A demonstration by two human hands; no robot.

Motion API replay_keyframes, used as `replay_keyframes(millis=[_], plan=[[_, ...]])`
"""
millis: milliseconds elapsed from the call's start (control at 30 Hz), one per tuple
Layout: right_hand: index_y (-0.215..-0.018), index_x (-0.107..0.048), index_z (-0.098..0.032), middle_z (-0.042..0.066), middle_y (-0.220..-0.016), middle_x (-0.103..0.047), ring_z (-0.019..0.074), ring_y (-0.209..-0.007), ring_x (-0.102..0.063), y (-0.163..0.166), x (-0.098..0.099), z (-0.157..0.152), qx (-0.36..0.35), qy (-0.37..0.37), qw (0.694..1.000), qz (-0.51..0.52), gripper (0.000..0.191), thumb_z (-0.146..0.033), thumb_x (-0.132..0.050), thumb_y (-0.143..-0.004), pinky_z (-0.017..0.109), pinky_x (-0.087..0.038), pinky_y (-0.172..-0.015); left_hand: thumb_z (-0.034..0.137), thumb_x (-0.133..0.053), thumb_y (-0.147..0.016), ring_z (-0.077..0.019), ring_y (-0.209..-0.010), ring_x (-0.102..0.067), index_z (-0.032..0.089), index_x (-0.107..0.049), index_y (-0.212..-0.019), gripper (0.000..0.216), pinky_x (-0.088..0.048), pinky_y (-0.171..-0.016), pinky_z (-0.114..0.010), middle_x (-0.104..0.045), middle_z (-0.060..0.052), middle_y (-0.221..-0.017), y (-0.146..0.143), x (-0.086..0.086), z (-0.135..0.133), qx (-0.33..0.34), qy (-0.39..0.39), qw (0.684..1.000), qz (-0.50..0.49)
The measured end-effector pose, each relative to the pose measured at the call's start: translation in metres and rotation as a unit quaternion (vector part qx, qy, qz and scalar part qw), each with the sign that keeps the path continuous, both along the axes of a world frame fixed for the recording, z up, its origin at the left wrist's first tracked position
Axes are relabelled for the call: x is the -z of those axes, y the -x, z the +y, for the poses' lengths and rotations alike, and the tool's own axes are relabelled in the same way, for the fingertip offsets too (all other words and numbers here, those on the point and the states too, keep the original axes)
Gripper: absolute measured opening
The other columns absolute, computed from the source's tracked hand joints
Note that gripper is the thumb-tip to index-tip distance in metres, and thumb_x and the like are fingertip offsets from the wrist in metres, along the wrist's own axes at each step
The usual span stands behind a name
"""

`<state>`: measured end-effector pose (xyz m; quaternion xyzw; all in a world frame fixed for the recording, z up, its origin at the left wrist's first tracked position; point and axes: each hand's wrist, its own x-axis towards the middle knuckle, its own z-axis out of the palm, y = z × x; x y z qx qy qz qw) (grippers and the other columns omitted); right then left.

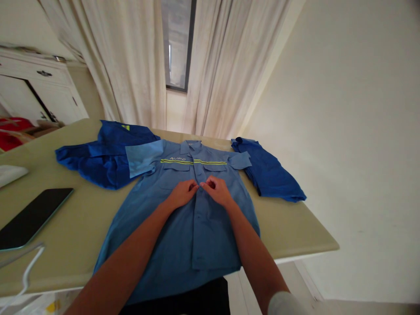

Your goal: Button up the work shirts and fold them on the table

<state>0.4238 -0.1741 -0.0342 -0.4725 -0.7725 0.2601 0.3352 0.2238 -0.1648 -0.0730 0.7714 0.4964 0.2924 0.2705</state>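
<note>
A light blue work shirt [170,227] with a yellow-green reflective stripe across the chest lies face up on the pale table [82,236], its hem hanging over the near edge. My left hand [181,192] and my right hand [217,189] meet at the shirt's front placket just below the chest pockets. Both pinch the fabric at the button line with curled fingers. The fingertips nearly touch each other.
A darker blue garment [105,159] lies crumpled at the shirt's left, another dark blue piece [271,173] at its right. A dark tablet [31,216] and a white cable [28,273] lie near the left edge. Curtains and a window stand behind the table.
</note>
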Motion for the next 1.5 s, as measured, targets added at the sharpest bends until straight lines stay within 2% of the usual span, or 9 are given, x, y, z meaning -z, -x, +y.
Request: replay_keyframes(millis=[167,267,333,433,567,667,800,1100,1500], plan=[[-0.084,-0.064,-0.021,0.004,-0.078,-0.067,0.0185,-0.069,-0.057,0.014,-0.012,-0.086,0.030,0.028,0.974,-0.221,0.044,-0.063,-0.076,-0.078,0.028,-0.032,-0.061,0.041,-0.052,-0.095,-0.0178,-0.067,-0.061,0.021,-0.067,-0.090,0.025,-0.036,-0.064,-0.028,-0.069,-0.002,-0.075,0.004,-0.004,-0.005,0.005,-0.007,0.999,0.042],[-0.099,-0.064,-0.021,0.010,-0.094,-0.071,0.0219,-0.074,-0.061,0.021,0.008,-0.131,0.112,0.028,0.964,-0.239,0.027,-0.038,-0.075,-0.080,0.029,-0.033,-0.061,0.043,-0.050,-0.097,-0.0185,-0.067,-0.060,0.022,-0.066,-0.084,0.029,-0.034,-0.063,-0.028,-0.068,-0.003,-0.074,0.002,-0.005,-0.009,-0.006,-0.021,0.997,0.067],[-0.096,-0.064,-0.021,0.009,-0.089,-0.070,0.0207,-0.070,-0.060,0.020,0.023,-0.143,0.170,0.024,0.964,-0.205,0.015,-0.022,-0.065,-0.081,0.029,-0.034,-0.062,0.044,-0.048,-0.098,-0.0195,-0.068,-0.060,0.022,-0.065,-0.078,0.034,-0.035,-0.064,-0.029,-0.067,-0.004,-0.072,0.000,-0.006,-0.011,-0.008,-0.028,0.996,0.086],[-0.080,-0.064,-0.021,0.002,-0.069,-0.063,0.0176,-0.062,-0.056,0.011,0.034,-0.144,0.213,0.030,0.973,-0.084,0.008,-0.019,-0.057,-0.081,0.028,-0.035,-0.061,0.043,-0.045,-0.100,-0.0211,-0.073,-0.061,0.022,-0.065,-0.077,0.038,-0.038,-0.068,-0.029,-0.067,-0.006,-0.075,-0.002,-0.012,-0.018,-0.012,-0.037,0.993,0.109],[-0.072,-0.064,-0.019,-0.001,-0.060,-0.054,0.0151,-0.059,-0.052,-0.001,0.035,-0.137,0.193,0.055,0.976,0.082,0.021,-0.029,-0.053,-0.085,0.025,-0.037,-0.058,0.040,-0.046,-0.100,-0.0227,-0.081,-0.063,0.021,-0.067,-0.081,0.033,-0.043,-0.074,-0.031,-0.068,-0.008,-0.084,-0.006,-0.022,-0.046,0.006,-0.055,0.989,0.134],[-0.075,-0.067,-0.018,-0.002,-0.061,-0.055,0.0142,-0.059,-0.049,-0.004,0.035,-0.137,0.173,0.065,0.974,0.133,0.024,-0.037,-0.056,-0.086,0.024,-0.037,-0.056,0.033,-0.059,-0.092,-0.0246,-0.090,-0.064,0.022,-0.069,-0.086,0.016,-0.045,-0.079,-0.032,-0.067,-0.009,-0.095,-0.008,-0.024,-0.082,0.038,-0.067,0.984,0.158],[-0.083,-0.070,-0.017,-0.005,-0.058,-0.049,0.0118,-0.054,-0.042,-0.003,0.036,-0.139,0.148,0.089,0.969,0.176,0.029,-0.045,-0.067,-0.081,0.024,-0.034,-0.053,0.019,-0.058,-0.090,-0.0249,-0.097,-0.063,0.021,-0.066,-0.094,0.009,-0.046,-0.086,-0.035,-0.065,-0.009,-0.106,-0.010,-0.020,-0.123,0.001,-0.064,0.985,0.158],[-0.090,-0.075,-0.017,-0.006,-0.057,-0.045,0.0107,-0.053,-0.039,-0.004,0.036,-0.142,0.123,0.068,0.975,0.170,0.026,-0.037,-0.061,-0.083,0.023,-0.033,-0.052,0.018,-0.057,-0.091,-0.0187,-0.083,-0.066,0.021,-0.064,-0.095,0.009,-0.050,-0.081,-0.031,-0.071,-0.004,-0.092,-0.030,-0.009,-0.138,-0.050,-0.003,0.996,-0.073],[-0.097,-0.076,-0.019,-0.003,-0.058,-0.056,0.0130,-0.053,-0.049,0.001,0.042,-0.149,0.163,-0.005,0.984,0.067,0.028,-0.042,-0.062,-0.091,0.025,-0.040,-0.057,0.018,-0.049,-0.095,-0.0217,-0.094,-0.063,0.023,-0.061,-0.095,0.013,-0.049,-0.087,-0.034,-0.067,-0.005,-0.096,-0.029,-0.002,-0.147,-0.032,-0.084,0.996,0.003]])
